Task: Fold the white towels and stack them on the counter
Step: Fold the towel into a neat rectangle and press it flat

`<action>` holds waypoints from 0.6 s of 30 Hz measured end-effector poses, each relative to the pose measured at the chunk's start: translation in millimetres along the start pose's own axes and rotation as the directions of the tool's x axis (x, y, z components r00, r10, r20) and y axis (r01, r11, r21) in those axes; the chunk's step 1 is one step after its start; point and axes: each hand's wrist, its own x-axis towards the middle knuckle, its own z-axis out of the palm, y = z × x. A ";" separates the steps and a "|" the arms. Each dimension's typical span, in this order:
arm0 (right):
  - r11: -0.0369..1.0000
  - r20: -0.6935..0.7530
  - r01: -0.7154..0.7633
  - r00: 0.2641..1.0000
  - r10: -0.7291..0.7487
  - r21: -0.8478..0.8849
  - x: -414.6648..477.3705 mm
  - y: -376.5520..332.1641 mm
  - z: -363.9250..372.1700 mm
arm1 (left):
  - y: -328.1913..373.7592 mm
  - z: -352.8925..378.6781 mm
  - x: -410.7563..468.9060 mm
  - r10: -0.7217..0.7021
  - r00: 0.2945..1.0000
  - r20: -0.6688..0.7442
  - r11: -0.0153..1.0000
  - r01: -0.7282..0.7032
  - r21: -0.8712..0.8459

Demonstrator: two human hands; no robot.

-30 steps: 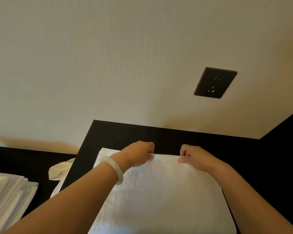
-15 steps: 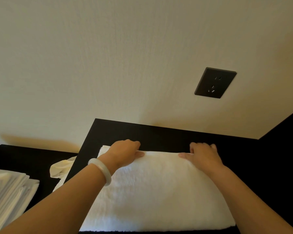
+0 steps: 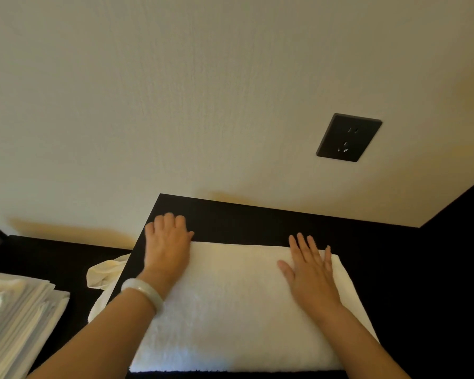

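Note:
A folded white towel (image 3: 230,305) lies flat on the black counter (image 3: 257,220), its far edge parallel to the wall. My left hand (image 3: 167,247), with a pale bangle on the wrist, lies flat with straight fingers over the towel's far left corner, fingertips reaching past it onto the counter. My right hand (image 3: 311,269) presses flat on the towel near its far right corner, fingers spread. Neither hand grips anything.
A stack of folded white towels (image 3: 14,324) sits on a lower dark surface at the left. A crumpled cream cloth (image 3: 104,274) hangs beside the counter's left edge. A black wall socket (image 3: 348,138) is on the cream wall behind. A dark panel bounds the right side.
Both hands let go of the towel's far edge, which they had pinched near the middle. They flattened and slid apart toward the far corners, left hand moving left, right hand moving right.

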 end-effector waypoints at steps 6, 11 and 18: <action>0.978 0.083 0.190 0.977 -0.197 0.081 -18.3 -24.9 3.7 | 54.4 0.7 -64.5 0.391 0.907 0.155 0.907 -0.351 -0.232; 0.974 0.060 -0.221 0.974 0.218 0.058 -19.3 62.6 -1.9 | -0.9 18.3 -75.2 0.165 0.971 0.171 0.979 -0.140 -0.149; 0.999 -0.033 0.007 0.999 -0.006 0.047 -60.7 4.8 -14.7 | 42.8 -23.0 -111.8 0.246 0.951 0.189 0.950 -0.197 -0.243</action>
